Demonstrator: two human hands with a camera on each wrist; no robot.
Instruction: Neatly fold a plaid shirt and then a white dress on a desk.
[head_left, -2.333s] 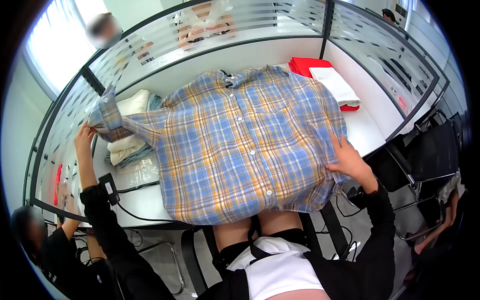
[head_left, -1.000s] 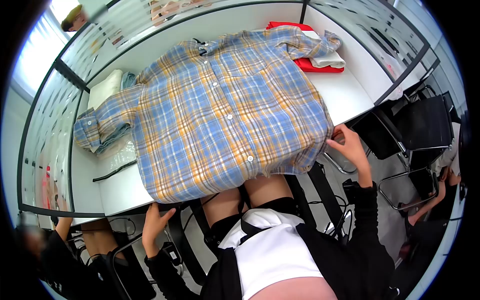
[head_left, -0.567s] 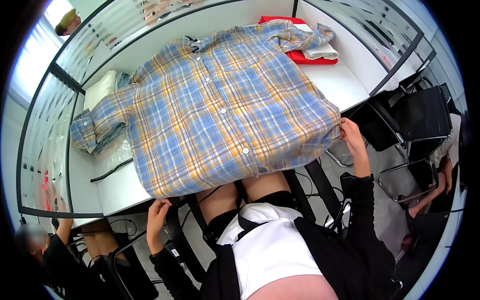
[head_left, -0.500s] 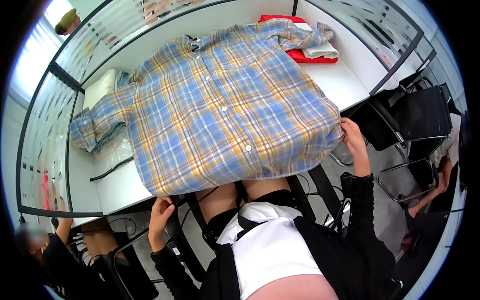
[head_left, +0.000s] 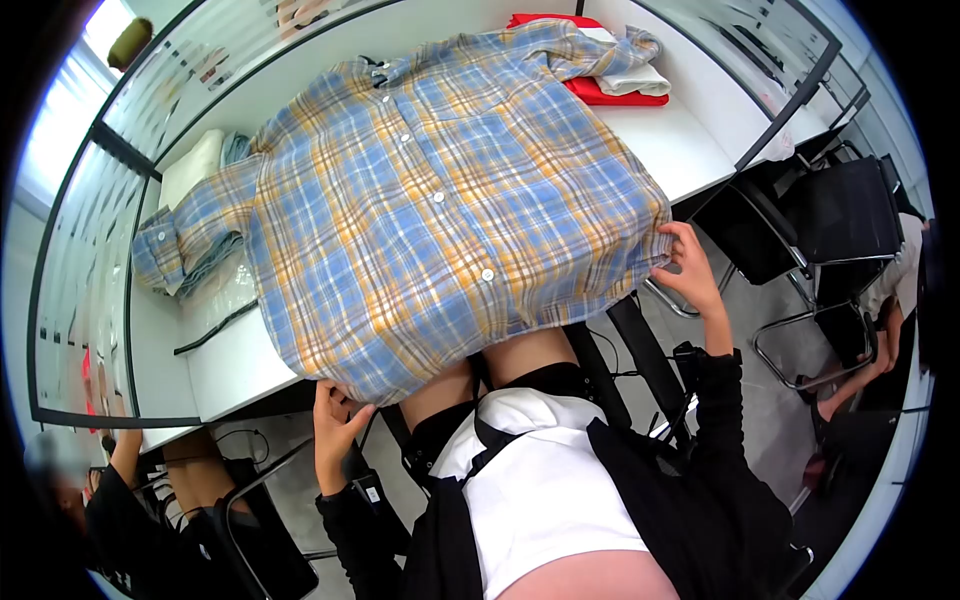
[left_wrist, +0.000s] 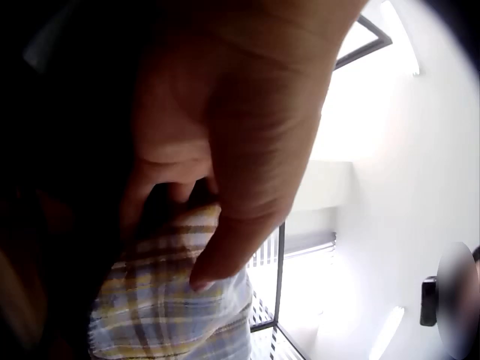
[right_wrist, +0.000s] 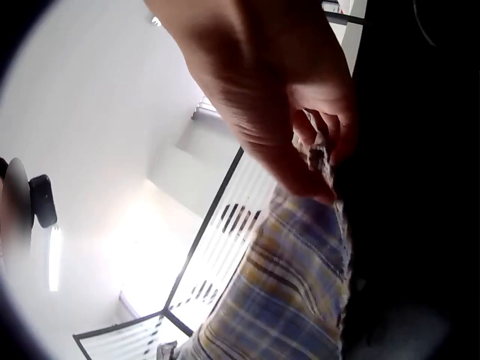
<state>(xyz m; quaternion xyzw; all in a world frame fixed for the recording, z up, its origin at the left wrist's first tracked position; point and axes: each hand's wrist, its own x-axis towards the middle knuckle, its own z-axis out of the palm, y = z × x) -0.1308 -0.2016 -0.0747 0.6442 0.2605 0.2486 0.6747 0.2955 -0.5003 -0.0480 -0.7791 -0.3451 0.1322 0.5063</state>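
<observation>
A blue, yellow and white plaid button-up shirt (head_left: 400, 230) lies face up over the white table (head_left: 235, 365), collar at the far side, hem overhanging the near edge. My left hand (head_left: 340, 425) holds the left hem corner; in the left wrist view its thumb (left_wrist: 240, 240) lies over the cloth (left_wrist: 165, 300) with the other fingers behind. At the right hem corner, my right hand (head_left: 692, 275) pinches the bunched edge between thumb and fingers, as the right wrist view shows with the thumb (right_wrist: 296, 169) against the fabric (right_wrist: 277, 285). Both sleeves are spread outward.
Red and white folded clothes (head_left: 620, 90) lie under the right sleeve. Cream folded cloth (head_left: 192, 168) and a clear plastic bag (head_left: 215, 300) are at the left. Framed partitions (head_left: 85, 280) enclose the table. A black chair (head_left: 840, 215) stands right; another person (head_left: 120, 510) sits left.
My left hand has left the left cuff and come down to the hem corner. The right hand has gone from the shirt's side to its hem. The right sleeve is spread out now.
</observation>
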